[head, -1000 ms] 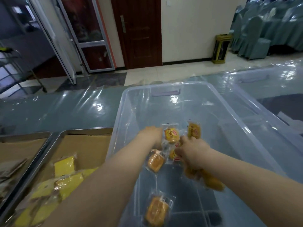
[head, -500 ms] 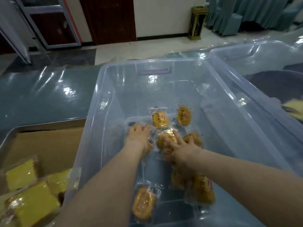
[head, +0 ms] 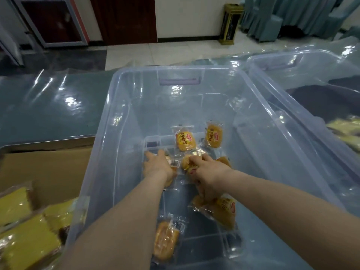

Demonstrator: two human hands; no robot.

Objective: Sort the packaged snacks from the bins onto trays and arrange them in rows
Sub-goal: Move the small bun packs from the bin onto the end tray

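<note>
The picking step is being carried out: packs are being gathered from the bin [head: 124, 133], and none of them is yet being laid in rows. The left hand [head: 157, 166] is being pressed down on a barcoded pack [head: 174, 163] on the bin floor, fingers lying forward. Whether they are curling under the wrapper cannot be told, since the palm is hiding it. The right hand [head: 209, 175] is being used in a curl: a bundle [head: 224, 209] of packs is being gripped beneath it, and a bun [head: 186, 162] between the two hands is being pinched by its fingertips [head: 205, 157]. Two loose packs [head: 186, 141] are lying just beyond the hands and a near pack [head: 165, 240] is lying below the left forearm. The tray [head: 48, 142], already being filled with yellow packs [head: 29, 244], is standing just beside the bin on the bench [head: 48, 106]. A second bin [head: 292, 61] is standing to the right. For the next move, the bun is probably being secured first. Both loads then need lifting over the bin's left wall to the tray, with a firm grip, because the glossy wrappers are likely to slip.
</note>
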